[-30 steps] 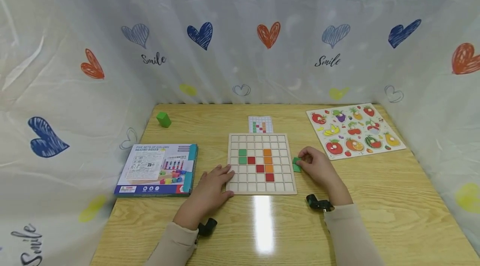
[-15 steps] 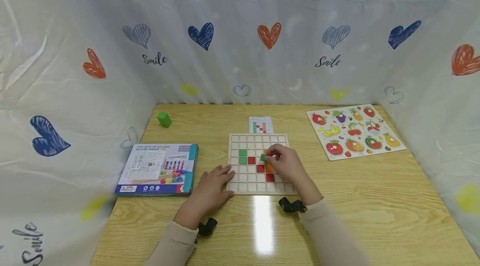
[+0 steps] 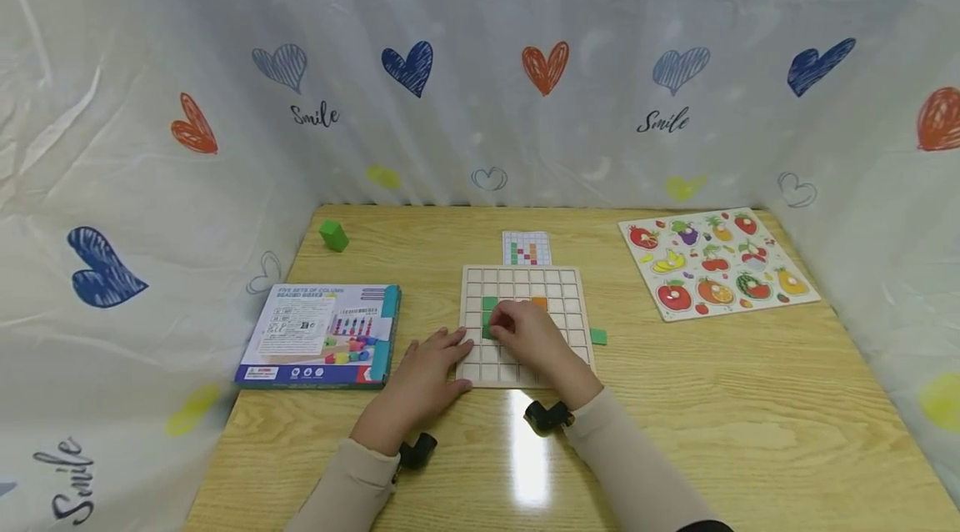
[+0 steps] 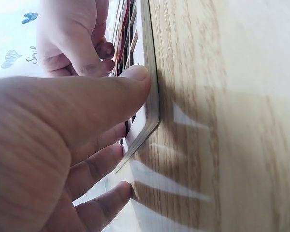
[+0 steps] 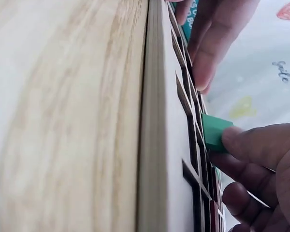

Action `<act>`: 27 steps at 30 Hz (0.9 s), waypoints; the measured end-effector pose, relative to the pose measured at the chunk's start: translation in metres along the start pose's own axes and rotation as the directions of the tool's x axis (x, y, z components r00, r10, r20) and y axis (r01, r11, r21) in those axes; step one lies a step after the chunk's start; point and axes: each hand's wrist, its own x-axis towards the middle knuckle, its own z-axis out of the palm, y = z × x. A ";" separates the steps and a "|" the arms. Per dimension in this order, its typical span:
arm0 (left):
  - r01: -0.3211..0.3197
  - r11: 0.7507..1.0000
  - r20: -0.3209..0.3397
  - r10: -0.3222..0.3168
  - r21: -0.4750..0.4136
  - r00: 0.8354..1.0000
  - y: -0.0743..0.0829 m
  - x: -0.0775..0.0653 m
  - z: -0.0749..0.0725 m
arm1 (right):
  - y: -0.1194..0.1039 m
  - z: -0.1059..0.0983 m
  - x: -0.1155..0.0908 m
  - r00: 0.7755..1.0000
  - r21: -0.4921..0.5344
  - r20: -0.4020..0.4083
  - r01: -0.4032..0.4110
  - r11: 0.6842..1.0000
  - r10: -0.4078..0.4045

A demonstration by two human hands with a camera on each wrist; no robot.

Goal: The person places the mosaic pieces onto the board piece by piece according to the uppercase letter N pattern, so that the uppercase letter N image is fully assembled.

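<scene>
A square wooden grid board [image 3: 489,372] lies mid-table. My right hand [image 3: 534,337] reaches over it, pinching a small green square tile [image 5: 215,131] between thumb and fingers, tilted close over the cells at the left. Just above it, a green tile [image 3: 490,303] sits in a cell. An orange tile [image 3: 539,301] shows past the hand, which hides most other tiles; a red tile [image 5: 213,215] peeks out in the right wrist view. My left hand [image 3: 426,369] rests at the board's front left corner, thumb on the front edge. A loose green tile [image 3: 598,336] touches the board's right side.
A printed pattern card [image 3: 527,248] lies behind the board. To the left is a flat toy box [image 3: 318,336], with a green block [image 3: 333,236] farther back. A fruit puzzle board [image 3: 718,265] lies at the back right. A curtain [image 3: 480,140] surrounds the table [image 3: 750,432].
My right hand has taken a green tile from beside the board and carried it left across the grid to the left-hand cells. My left hand has stayed in place.
</scene>
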 end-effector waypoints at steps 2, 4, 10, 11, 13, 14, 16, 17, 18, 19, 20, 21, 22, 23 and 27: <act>0.003 1.000 0.000 -0.003 -0.003 1.000 0.000 0.000 -0.001 | -0.002 -0.001 0.000 1.000 -0.004 0.019 0.018 1.000 -0.018; 0.004 1.000 -0.001 -0.004 -0.005 1.000 0.001 -0.001 -0.003 | -0.003 -0.002 0.000 0.999 -0.006 0.034 0.035 0.999 -0.035; 0.002 1.000 -0.006 -0.002 -0.008 1.000 0.001 -0.001 -0.003 | -0.006 0.000 -0.002 0.998 -0.083 0.014 0.064 0.995 -0.063; 0.001 1.000 -0.005 -0.001 -0.008 1.000 0.001 -0.001 -0.003 | -0.006 0.001 -0.002 0.998 -0.104 0.010 0.064 0.992 -0.064; 0.001 1.000 -0.004 -0.001 -0.006 1.000 0.001 -0.001 -0.003 | -0.006 0.003 -0.003 0.998 -0.147 0.009 0.069 0.987 -0.068; 0.001 1.000 -0.004 -0.001 -0.003 1.000 0.001 0.000 -0.003 | -0.006 0.004 -0.004 0.997 -0.165 0.007 0.074 0.983 -0.074; 0.001 1.000 -0.006 -0.001 0.000 1.000 0.001 0.000 -0.002 | -0.007 0.005 -0.005 0.997 -0.188 0.009 0.083 0.979 -0.082; 0.001 1.000 -0.007 -0.001 0.003 1.000 0.001 0.000 -0.002 | -0.007 0.005 -0.005 0.996 -0.191 0.006 0.087 0.978 -0.087; 0.000 1.000 -0.008 0.000 0.004 1.000 0.001 0.000 -0.002 | -0.008 0.005 -0.006 0.996 -0.194 0.003 0.091 0.977 -0.092; 0.000 1.000 -0.009 0.000 0.005 1.000 0.001 0.000 -0.002 | -0.008 0.005 -0.006 0.995 -0.197 -0.001 0.096 0.976 -0.099; 0.000 1.000 -0.009 0.000 0.006 1.000 0.001 0.000 -0.002 | -0.007 0.005 -0.007 0.995 -0.194 -0.005 0.100 0.976 -0.103; 0.000 1.000 -0.008 0.000 0.006 1.000 0.001 0.000 -0.002 | -0.007 0.004 -0.007 0.994 -0.193 -0.009 0.103 0.976 -0.107; 0.000 1.000 -0.008 0.000 0.004 1.000 0.001 0.000 -0.002 | -0.006 0.004 -0.008 0.994 -0.185 -0.011 0.103 0.977 -0.107; -0.001 1.000 -0.007 0.001 0.003 1.000 0.001 0.000 -0.001 | -0.005 0.003 -0.009 0.994 -0.170 -0.016 0.100 0.980 -0.105; -0.003 1.000 -0.001 0.003 -0.001 1.000 0.001 0.000 -0.001 | 0.000 -0.006 -0.019 0.997 -0.051 -0.047 0.051 0.997 -0.054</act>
